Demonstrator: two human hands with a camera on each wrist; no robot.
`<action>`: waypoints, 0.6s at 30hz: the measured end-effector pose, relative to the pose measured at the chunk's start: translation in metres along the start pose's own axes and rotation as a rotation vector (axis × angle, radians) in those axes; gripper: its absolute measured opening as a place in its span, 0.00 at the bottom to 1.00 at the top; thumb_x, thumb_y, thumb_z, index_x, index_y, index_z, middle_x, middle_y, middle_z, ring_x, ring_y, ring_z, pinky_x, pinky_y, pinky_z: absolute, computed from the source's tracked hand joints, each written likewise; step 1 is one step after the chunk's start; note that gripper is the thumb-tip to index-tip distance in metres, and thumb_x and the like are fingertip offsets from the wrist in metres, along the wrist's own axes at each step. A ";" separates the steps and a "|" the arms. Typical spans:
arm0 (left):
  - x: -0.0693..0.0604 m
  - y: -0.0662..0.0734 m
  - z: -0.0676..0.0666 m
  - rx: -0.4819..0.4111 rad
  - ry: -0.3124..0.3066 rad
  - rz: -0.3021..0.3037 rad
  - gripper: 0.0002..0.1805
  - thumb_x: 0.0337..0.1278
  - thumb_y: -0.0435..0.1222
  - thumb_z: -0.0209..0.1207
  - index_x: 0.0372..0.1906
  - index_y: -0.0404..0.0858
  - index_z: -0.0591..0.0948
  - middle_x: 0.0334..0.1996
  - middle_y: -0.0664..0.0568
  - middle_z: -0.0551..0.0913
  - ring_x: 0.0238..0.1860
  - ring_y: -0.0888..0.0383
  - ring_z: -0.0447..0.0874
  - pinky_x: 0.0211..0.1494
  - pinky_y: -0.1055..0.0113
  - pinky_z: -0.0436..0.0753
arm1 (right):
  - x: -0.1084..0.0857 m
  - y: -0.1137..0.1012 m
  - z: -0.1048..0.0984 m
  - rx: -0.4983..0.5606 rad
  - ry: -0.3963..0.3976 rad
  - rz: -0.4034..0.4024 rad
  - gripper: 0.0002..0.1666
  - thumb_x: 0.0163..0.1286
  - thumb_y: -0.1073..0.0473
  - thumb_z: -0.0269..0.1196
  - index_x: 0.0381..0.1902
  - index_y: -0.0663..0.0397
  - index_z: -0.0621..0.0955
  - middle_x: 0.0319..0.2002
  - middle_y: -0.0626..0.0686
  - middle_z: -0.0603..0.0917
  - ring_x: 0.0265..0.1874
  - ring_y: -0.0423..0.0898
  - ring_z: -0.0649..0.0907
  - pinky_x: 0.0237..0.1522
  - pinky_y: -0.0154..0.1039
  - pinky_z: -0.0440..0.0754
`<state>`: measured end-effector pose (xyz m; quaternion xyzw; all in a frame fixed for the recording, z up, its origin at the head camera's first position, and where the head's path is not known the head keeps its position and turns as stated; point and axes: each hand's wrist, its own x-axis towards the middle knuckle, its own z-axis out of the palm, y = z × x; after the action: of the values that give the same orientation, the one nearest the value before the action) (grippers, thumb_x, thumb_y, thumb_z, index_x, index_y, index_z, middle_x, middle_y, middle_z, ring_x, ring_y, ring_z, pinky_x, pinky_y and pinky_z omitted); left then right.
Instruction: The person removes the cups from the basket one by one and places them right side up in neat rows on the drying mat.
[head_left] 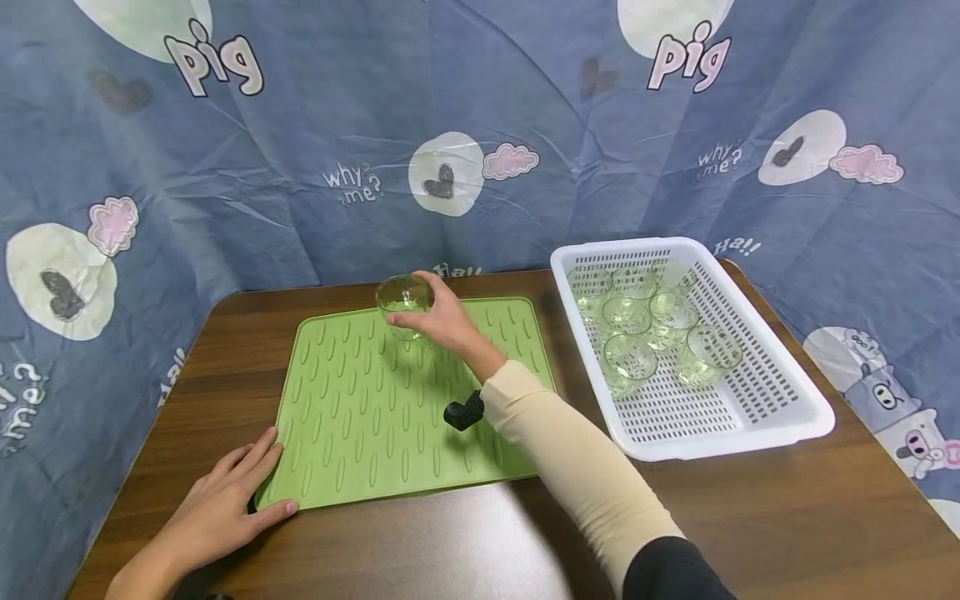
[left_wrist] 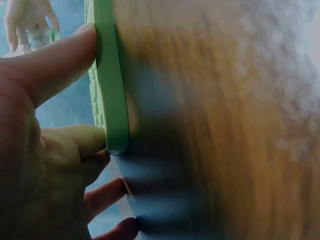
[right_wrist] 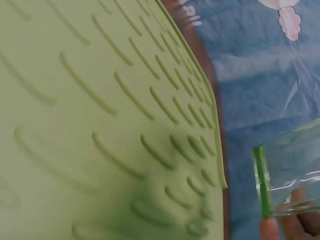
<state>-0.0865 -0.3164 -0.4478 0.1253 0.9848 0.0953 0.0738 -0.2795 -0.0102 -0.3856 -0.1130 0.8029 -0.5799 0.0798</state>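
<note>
Operator: State the hand positions, reading the mat [head_left: 360, 417] as a dial with 12 o'clock at the far edge.

Instructor: The right hand [head_left: 448, 318] grasps 1 glass [head_left: 397, 298] between thumb and fingers, over the 12 o'clock margin. The left hand [head_left: 232, 500] is relaxed, fingers extended, its thumb touching the mat's 8 o'clock corner.

Operator: Does the glass rest on the mat?

Instructor: It appears raised clear of it, base toward the mat and rim up.

Operator: How is this hold best managed?

Instructor: Apply light, even pressure to opposite sides; the smooth wall could slip under a slack grip. Hold the base parallel to the mat, and make any descent slow. A gentle press at 8 o'clock should limit mat creep.

Operator: Specify materials.

Instructor: The glass is transparent and smooth, flaring toward a round rim. The mat is green, probably silicone, rectangular with rounded corners and slim elongated ribs. At 3 o'clock stands a white perforated basket [head_left: 813, 417], apparently plastic, containing 7 similar glasses [head_left: 630, 358]. The table [head_left: 450, 537] shows brown wood grain.
</note>
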 end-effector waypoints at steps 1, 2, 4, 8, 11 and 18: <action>0.000 0.000 0.000 -0.001 0.000 -0.001 0.49 0.58 0.61 0.61 0.74 0.33 0.64 0.79 0.42 0.53 0.70 0.33 0.61 0.54 0.29 0.70 | 0.002 0.001 0.004 0.007 0.004 0.003 0.51 0.59 0.49 0.74 0.76 0.38 0.62 0.75 0.50 0.66 0.74 0.55 0.68 0.69 0.55 0.71; -0.001 -0.001 0.000 -0.002 -0.003 -0.002 0.49 0.58 0.61 0.61 0.74 0.33 0.64 0.80 0.42 0.53 0.70 0.33 0.61 0.54 0.29 0.70 | 0.003 0.001 0.007 0.007 0.008 0.007 0.51 0.59 0.48 0.74 0.76 0.36 0.62 0.76 0.49 0.64 0.74 0.55 0.67 0.69 0.56 0.71; -0.001 -0.001 0.001 -0.003 -0.004 -0.003 0.49 0.58 0.61 0.61 0.74 0.33 0.64 0.79 0.42 0.53 0.70 0.33 0.61 0.54 0.29 0.69 | 0.007 0.003 0.015 0.015 0.009 0.004 0.51 0.59 0.47 0.74 0.76 0.35 0.61 0.77 0.49 0.62 0.74 0.55 0.67 0.69 0.56 0.71; 0.000 -0.001 0.001 0.001 -0.002 -0.001 0.49 0.58 0.61 0.61 0.75 0.33 0.63 0.79 0.41 0.53 0.70 0.34 0.61 0.54 0.29 0.69 | 0.011 0.004 0.029 0.013 0.007 0.017 0.53 0.59 0.45 0.74 0.77 0.37 0.60 0.74 0.50 0.66 0.71 0.54 0.71 0.67 0.53 0.74; -0.001 0.000 0.000 0.000 -0.005 -0.003 0.49 0.59 0.61 0.60 0.75 0.33 0.63 0.79 0.41 0.53 0.70 0.33 0.61 0.54 0.28 0.69 | 0.013 0.003 0.037 0.006 0.008 0.033 0.54 0.58 0.45 0.74 0.77 0.41 0.59 0.71 0.51 0.70 0.68 0.53 0.74 0.65 0.52 0.76; -0.001 0.002 -0.001 -0.003 -0.013 -0.006 0.49 0.59 0.61 0.60 0.75 0.34 0.62 0.80 0.42 0.52 0.70 0.33 0.60 0.55 0.28 0.68 | 0.019 0.006 0.047 0.007 0.049 0.018 0.52 0.58 0.44 0.74 0.75 0.40 0.62 0.70 0.51 0.72 0.65 0.53 0.76 0.64 0.50 0.77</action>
<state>-0.0853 -0.3150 -0.4465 0.1229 0.9845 0.0959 0.0807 -0.2858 -0.0569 -0.4058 -0.0914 0.8035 -0.5845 0.0657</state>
